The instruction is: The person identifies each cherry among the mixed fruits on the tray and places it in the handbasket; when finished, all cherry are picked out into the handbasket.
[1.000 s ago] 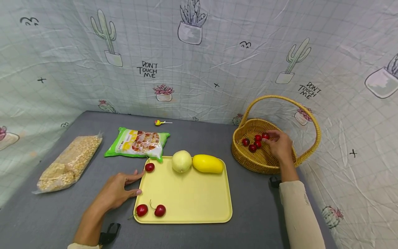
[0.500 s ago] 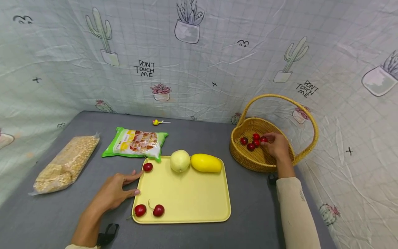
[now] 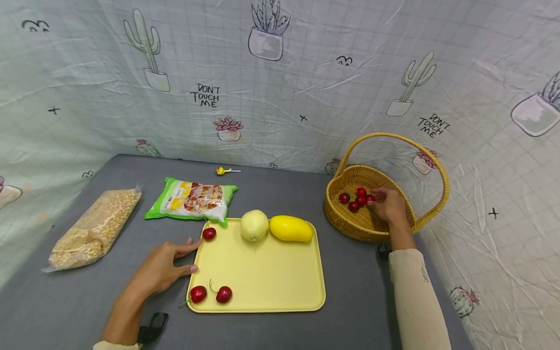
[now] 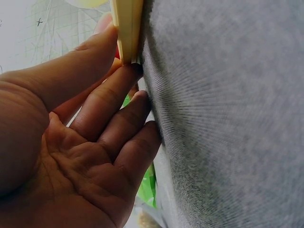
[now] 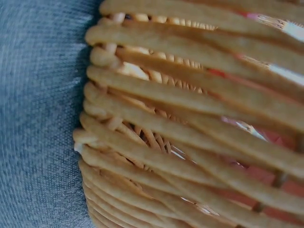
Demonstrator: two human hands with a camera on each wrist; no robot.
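My right hand [image 3: 390,206] reaches inside the wicker basket [image 3: 354,229], thumb and fingertips pinching a dark red cherry [image 3: 369,198] low among several others. Loose cherries [image 3: 354,206] lie beside it on the basket floor. In the right wrist view the woven basket wall [image 5: 156,95] hides most of the hand. My left hand [image 3: 163,267] lies at the left edge of the yellow tray [image 3: 262,277], thumb and index fingertip spread apart on its rim. The left wrist view shows the thumb against the tray side [image 4: 127,28] and the other fingers near the grey tabletop.
On the tray are single cherries [image 3: 224,294], a pale green round fruit [image 3: 254,225] and a yellow mango-like fruit [image 3: 290,228]. Behind lie a green-edged snack bag [image 3: 197,199] and a lollipop [image 3: 220,171]. A bag of kernels [image 3: 96,228] lies left. The basket handle [image 3: 445,184] arches high.
My right hand has lowered slightly with the cherry, bringing it down beside the others in the basket. The left hand stays at the tray edge. The head view has shifted a little.
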